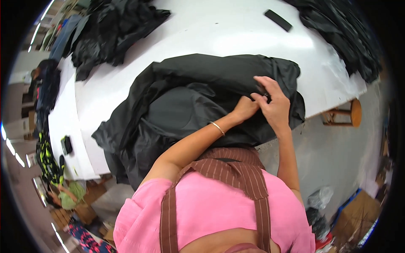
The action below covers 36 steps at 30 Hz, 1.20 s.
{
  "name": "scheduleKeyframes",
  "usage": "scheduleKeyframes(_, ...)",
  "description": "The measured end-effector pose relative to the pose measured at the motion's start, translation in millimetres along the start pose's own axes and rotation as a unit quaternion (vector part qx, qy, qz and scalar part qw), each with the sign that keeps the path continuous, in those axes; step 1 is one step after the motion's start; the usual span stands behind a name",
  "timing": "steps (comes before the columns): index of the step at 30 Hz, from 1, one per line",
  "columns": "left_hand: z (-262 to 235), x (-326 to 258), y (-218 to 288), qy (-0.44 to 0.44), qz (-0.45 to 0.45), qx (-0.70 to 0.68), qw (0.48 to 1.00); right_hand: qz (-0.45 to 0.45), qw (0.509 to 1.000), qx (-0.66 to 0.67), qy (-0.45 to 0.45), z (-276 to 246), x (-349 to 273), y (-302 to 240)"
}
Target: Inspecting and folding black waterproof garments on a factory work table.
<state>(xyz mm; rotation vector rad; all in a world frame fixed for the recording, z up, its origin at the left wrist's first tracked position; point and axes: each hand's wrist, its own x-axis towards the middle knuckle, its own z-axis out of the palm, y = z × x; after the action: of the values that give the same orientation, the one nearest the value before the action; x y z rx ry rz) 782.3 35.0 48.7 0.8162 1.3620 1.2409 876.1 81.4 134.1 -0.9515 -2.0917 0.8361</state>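
Note:
A large black garment (171, 110) of thin, slightly shiny cloth lies bunched on the white table in front of me. My left hand (246, 109) is closed on a fold of it near its right end, the fingertips partly hidden. Just right of that, almost touching, is my right hand (273, 103), its forefinger and thumb curved over the cloth. Something small and dark shows between those fingers, but its kind cannot be made out. A thin bracelet (217, 127) circles my left wrist.
More black garments (114, 31) are heaped at the far left, and another black pile (341, 38) at the far right. A dark flat oblong (278, 20) lies on the white table (202, 38). A wooden stool (355, 113) stands beyond the right edge. Other people (46, 90) are at the left.

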Motion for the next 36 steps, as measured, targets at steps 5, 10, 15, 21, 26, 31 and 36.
scheduleKeyframes(5,-42.9,-26.1,5.2,-0.014,0.134,0.156,0.978,-0.027,0.984,-0.110,-0.139,51.7,17.4,19.9)
scheduleKeyframes(10,-157.3,-85.5,44.0,0.176,0.218,0.444,0.851,0.012,0.986,-0.140,-0.093,55.4,26.2,60.9)
scheduleKeyframes(15,-210.1,-167.9,4.3,0.180,-0.090,0.541,0.816,-0.001,0.973,0.079,-0.219,94.5,40.3,-24.6)
scheduleKeyframes(21,-194.4,-199.5,11.6,0.075,-0.159,0.525,0.833,-0.150,0.885,-0.066,-0.435,164.3,11.9,-30.1)
scheduleKeyframes(26,-230.2,-173.5,9.9,0.134,-0.126,0.337,0.923,-0.131,0.870,-0.101,-0.465,159.0,-21.2,-19.2)
scheduleKeyframes(31,-284.4,-104.8,-34.4,0.229,0.061,0.422,0.875,-0.121,0.870,-0.130,-0.459,156.4,-34.1,-16.1)
scheduleKeyframes(36,-342.5,-97.4,-18.1,0.320,-0.146,0.425,0.834,-0.093,0.892,-0.080,-0.435,150.1,-40.7,-5.9)
